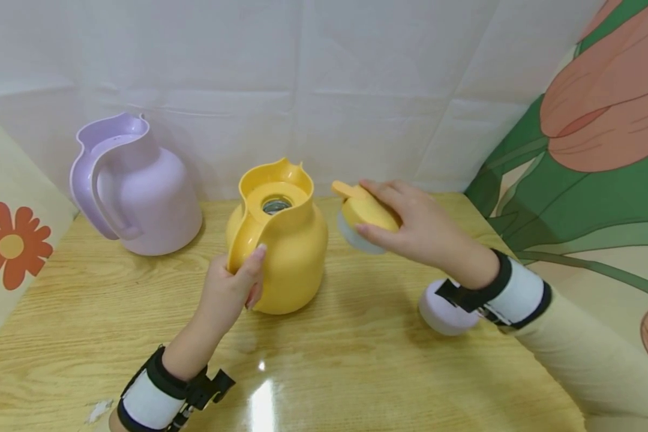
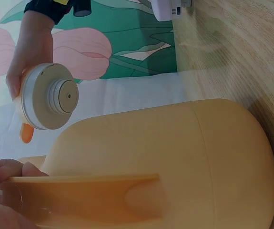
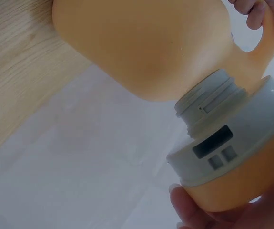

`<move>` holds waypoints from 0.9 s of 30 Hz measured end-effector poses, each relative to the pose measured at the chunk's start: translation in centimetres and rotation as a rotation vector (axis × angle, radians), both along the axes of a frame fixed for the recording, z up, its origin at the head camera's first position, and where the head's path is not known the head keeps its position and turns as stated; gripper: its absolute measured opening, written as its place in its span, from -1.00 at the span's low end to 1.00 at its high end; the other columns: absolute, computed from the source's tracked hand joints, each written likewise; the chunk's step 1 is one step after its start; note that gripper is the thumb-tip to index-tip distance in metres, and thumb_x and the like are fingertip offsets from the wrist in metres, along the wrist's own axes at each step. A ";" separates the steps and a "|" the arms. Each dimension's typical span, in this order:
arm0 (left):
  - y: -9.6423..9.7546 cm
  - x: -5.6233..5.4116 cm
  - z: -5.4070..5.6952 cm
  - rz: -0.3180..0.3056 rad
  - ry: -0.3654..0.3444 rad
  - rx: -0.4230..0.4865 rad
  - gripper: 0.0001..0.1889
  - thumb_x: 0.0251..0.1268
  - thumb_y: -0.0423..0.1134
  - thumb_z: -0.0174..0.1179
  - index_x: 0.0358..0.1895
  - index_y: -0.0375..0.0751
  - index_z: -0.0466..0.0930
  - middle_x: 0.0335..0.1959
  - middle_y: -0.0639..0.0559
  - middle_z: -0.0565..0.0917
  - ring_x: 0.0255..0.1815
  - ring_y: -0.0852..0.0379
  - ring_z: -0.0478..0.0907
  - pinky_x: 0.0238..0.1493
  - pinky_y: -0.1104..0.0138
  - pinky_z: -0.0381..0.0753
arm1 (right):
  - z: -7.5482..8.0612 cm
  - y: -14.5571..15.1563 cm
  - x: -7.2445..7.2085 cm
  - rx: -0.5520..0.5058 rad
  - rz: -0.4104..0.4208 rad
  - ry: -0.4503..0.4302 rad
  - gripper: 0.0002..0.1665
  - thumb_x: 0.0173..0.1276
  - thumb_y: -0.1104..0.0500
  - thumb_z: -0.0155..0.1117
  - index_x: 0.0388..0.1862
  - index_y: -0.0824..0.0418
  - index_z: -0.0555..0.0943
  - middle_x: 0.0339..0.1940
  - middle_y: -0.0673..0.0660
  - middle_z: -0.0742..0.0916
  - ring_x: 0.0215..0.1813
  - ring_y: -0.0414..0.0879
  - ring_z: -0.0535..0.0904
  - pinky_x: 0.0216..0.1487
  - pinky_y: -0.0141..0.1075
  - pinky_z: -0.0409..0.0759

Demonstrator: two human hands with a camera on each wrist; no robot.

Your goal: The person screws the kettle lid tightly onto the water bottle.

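Note:
A yellow thermos jug [image 1: 294, 258] stands on the table with its round mouth uncovered. My left hand [image 1: 232, 285] grips the jug's handle [image 2: 89, 198], thumb along the handle's edge. To the right of the jug, my right hand [image 1: 410, 225] holds the yellow lid [image 1: 369, 213] in the air, thumb and fingers around its sides. The lid's grey underside and threaded plug [image 3: 213, 100] show in the right wrist view, with a small dark window on the grey band. In the left wrist view the plug [image 2: 65, 96] faces the camera.
A lilac thermos jug [image 1: 156, 198], its top uncovered, stands at the back left. Its lilac lid [image 1: 445, 312] lies on the wooden table [image 1: 351, 372] beneath my right wrist. White sheeting [image 1: 367, 90] hangs behind, and a flower-printed panel [image 1: 588, 180] borders the right side.

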State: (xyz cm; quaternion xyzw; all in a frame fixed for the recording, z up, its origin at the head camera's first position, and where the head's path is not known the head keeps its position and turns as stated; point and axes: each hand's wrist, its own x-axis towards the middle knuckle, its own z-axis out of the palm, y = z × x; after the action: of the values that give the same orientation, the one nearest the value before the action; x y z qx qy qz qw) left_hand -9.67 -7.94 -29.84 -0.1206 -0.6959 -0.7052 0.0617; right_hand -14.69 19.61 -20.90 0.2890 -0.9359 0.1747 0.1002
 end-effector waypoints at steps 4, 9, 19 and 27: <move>0.0 0.0 0.0 0.001 -0.014 0.000 -0.45 0.42 -0.21 0.00 -0.78 -0.42 0.25 -0.90 0.03 0.31 -0.86 0.16 0.25 -0.77 0.36 0.27 | 0.0 0.0 -0.1 -0.011 0.001 0.012 -0.23 0.32 -0.05 0.28 0.42 0.24 0.35 0.07 0.26 0.59 -0.13 0.04 0.47 -0.17 -0.12 0.43; 0.0 0.0 0.0 -0.002 -0.022 -0.002 -0.46 0.42 -0.21 -0.01 -0.77 -0.42 0.24 -0.90 0.03 0.30 -0.86 0.16 0.24 -0.77 0.36 0.27 | 0.0 0.0 0.0 0.000 -0.007 0.005 -0.23 0.33 -0.07 0.26 0.43 0.22 0.35 0.05 0.24 0.59 -0.14 0.04 0.46 -0.18 -0.13 0.42; -0.2 0.1 0.1 0.008 -0.035 -0.010 -0.47 0.42 -0.19 0.00 -0.77 -0.36 0.26 -0.90 0.03 0.31 -0.86 0.15 0.25 -0.76 0.36 0.27 | 0.2 -0.4 0.1 -0.007 -0.010 -0.008 -0.23 0.33 -0.07 0.26 0.44 0.19 0.34 0.08 0.24 0.59 -0.12 0.04 0.47 -0.18 -0.12 0.43; -0.1 0.3 0.1 -0.012 -0.004 -0.003 -0.45 0.43 -0.22 -0.01 -0.78 -0.42 0.25 -0.91 0.03 0.31 -0.87 0.14 0.25 -0.77 0.35 0.28 | 0.4 -0.6 0.0 -0.017 0.005 0.006 -0.24 0.34 -0.06 0.26 0.44 0.20 0.33 0.07 0.24 0.59 -0.15 0.03 0.47 -0.21 -0.14 0.43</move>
State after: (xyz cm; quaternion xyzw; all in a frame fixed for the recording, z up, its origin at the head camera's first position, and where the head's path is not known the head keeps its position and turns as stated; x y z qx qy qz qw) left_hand -9.35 -8.01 -29.78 -0.1235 -0.6963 -0.7048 0.0561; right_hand -14.65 19.01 -20.45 0.2912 -0.9333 0.1819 0.1050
